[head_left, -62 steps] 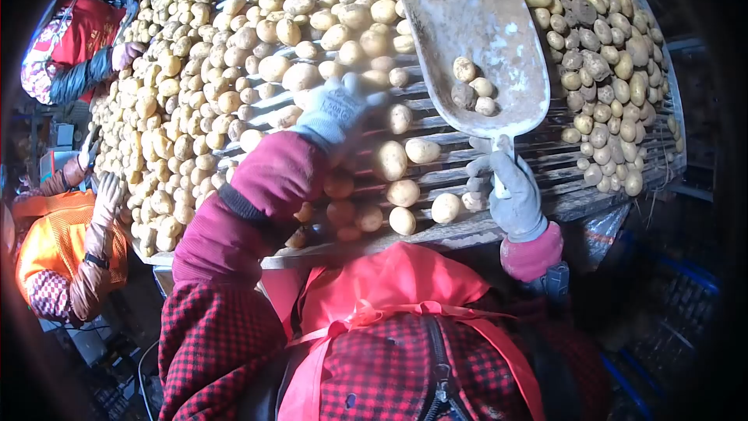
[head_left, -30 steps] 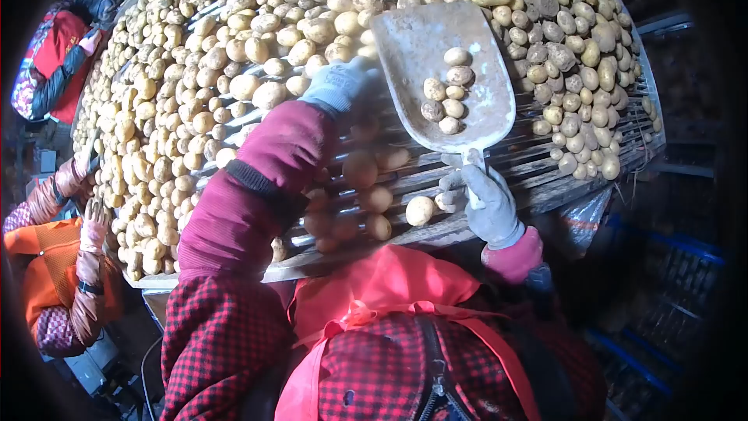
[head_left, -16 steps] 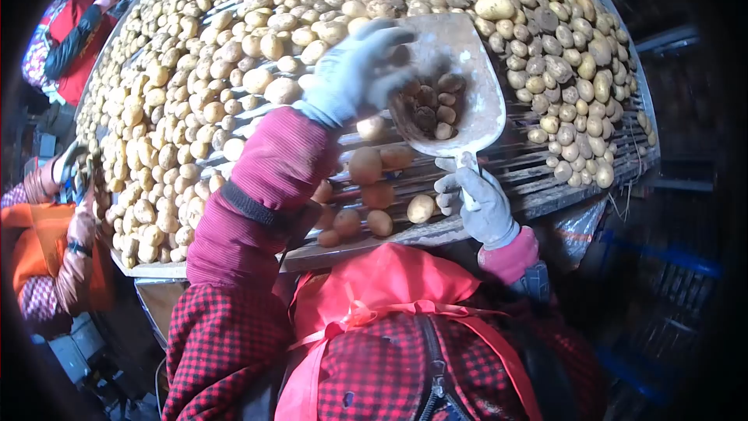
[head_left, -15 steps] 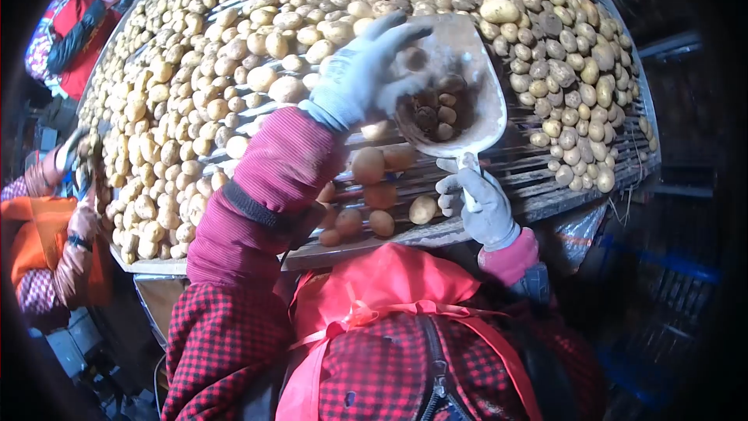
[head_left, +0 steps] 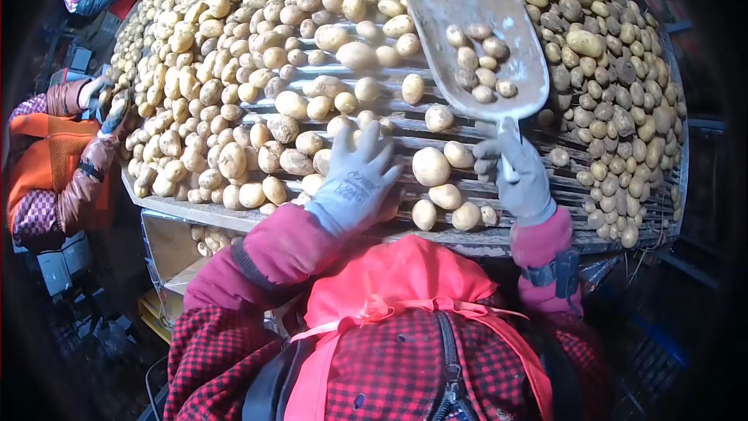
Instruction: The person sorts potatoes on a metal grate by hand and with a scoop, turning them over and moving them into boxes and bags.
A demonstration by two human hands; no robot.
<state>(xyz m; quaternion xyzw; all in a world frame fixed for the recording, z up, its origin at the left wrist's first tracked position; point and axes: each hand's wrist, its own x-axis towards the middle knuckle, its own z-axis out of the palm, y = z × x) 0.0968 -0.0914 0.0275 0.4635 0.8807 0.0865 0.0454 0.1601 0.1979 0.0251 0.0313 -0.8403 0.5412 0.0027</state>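
My right hand (head_left: 523, 179), in a pale work glove, is closed round the handle of a worn scoop (head_left: 510, 27). The scoop lies tilted over the slatted table (head_left: 393, 134), with several small potatoes (head_left: 486, 76) in its pan. Below it, several larger potatoes (head_left: 431, 166) rest on the slats between my two hands. My left hand (head_left: 354, 187), also gloved, reaches palm down with fingers spread over the slats near the front edge. Its fingertips are close to potatoes (head_left: 309, 142); whether they touch is hard to tell.
Potatoes cover much of the table, with a dense heap (head_left: 615, 101) on the right. Two co-workers stand on the left side, one in an orange vest (head_left: 58, 160) with gloved hands at the table edge. An open box (head_left: 173, 249) sits below the front edge.
My left hand has come away from the scoop's pan, down and left to the slats. The scoop, still in my right hand, sits higher and further right in view; the view has shifted too.
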